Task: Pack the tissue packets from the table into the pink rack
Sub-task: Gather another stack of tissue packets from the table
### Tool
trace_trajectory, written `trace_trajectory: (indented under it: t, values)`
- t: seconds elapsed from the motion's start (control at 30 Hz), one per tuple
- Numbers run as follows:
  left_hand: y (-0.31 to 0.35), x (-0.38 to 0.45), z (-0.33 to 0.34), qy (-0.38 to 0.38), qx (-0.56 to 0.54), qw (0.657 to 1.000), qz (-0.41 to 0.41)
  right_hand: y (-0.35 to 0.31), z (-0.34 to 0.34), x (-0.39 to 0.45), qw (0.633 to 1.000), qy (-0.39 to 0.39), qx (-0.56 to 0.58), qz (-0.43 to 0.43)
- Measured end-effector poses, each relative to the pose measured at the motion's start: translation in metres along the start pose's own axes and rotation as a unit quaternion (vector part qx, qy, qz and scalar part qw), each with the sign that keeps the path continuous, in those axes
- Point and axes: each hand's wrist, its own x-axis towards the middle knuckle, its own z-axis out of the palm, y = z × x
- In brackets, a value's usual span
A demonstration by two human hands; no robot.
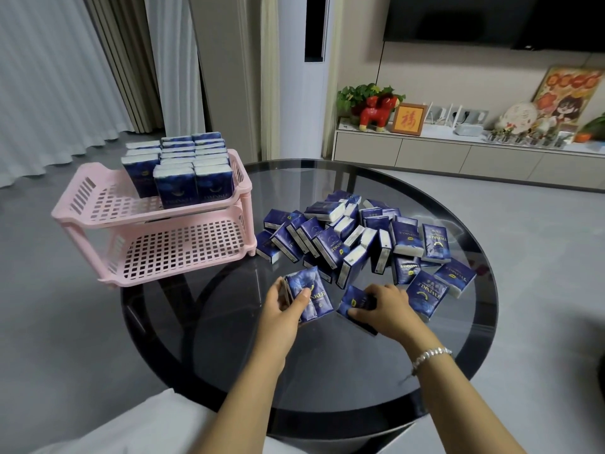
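My left hand (284, 306) grips a small bundle of tissue packets (307, 294); my right hand (381, 304) pinches another packet (355, 301) lying on the glass table (229, 355). The bundle can slip apart when lifted. The loose pile (353, 237) lies just beyond my fingers, and the pink rack (154, 237), its top shelf part-filled, stands left.

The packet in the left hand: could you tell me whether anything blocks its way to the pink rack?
Nothing visible does. The left hand holds the tissue packet over bare glass table, and the pink rack stands beyond, its lower shelf empty.
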Motion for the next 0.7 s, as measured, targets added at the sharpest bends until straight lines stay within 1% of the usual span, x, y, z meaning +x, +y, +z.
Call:
trace_trajectory:
  t: [0.07,0.13,0.23,0.3,0.33,0.4,0.5,0.63,0.7]
  values:
    - [0.000,0.000,0.000,0.002,0.014,1.000,0.003,0.004,0.004,0.000,0.995,0.021,0.098,0.006]
    - [-0.001,0.000,0.000,0.005,0.021,1.000,0.010,0.005,0.005,-0.004,0.973,0.049,0.226,0.014]
    - [-0.002,-0.001,0.000,-0.002,0.028,0.999,0.022,0.000,0.007,-0.011,0.914,0.060,0.401,0.005]
    - [-0.002,-0.002,0.001,-0.006,0.024,0.999,0.021,-0.009,0.009,-0.015,0.868,0.034,0.495,-0.017]
    - [-0.001,-0.003,0.002,-0.011,0.016,1.000,0.016,-0.014,0.011,-0.017,0.852,0.022,0.523,-0.030]
    - [-0.002,-0.003,0.004,-0.022,-0.008,1.000,0.005,-0.025,0.018,-0.017,0.835,0.012,0.548,-0.050]
    - [0.000,-0.005,0.004,-0.027,-0.051,0.998,-0.009,-0.038,0.026,-0.018,0.824,0.020,0.564,-0.048]
    - [0.001,-0.006,0.005,-0.038,-0.077,0.996,-0.022,-0.043,0.036,-0.014,0.841,0.048,0.538,-0.037]
    - [0.001,-0.004,0.006,-0.036,-0.075,0.996,-0.033,-0.045,0.039,-0.014,0.849,0.047,0.526,-0.035]
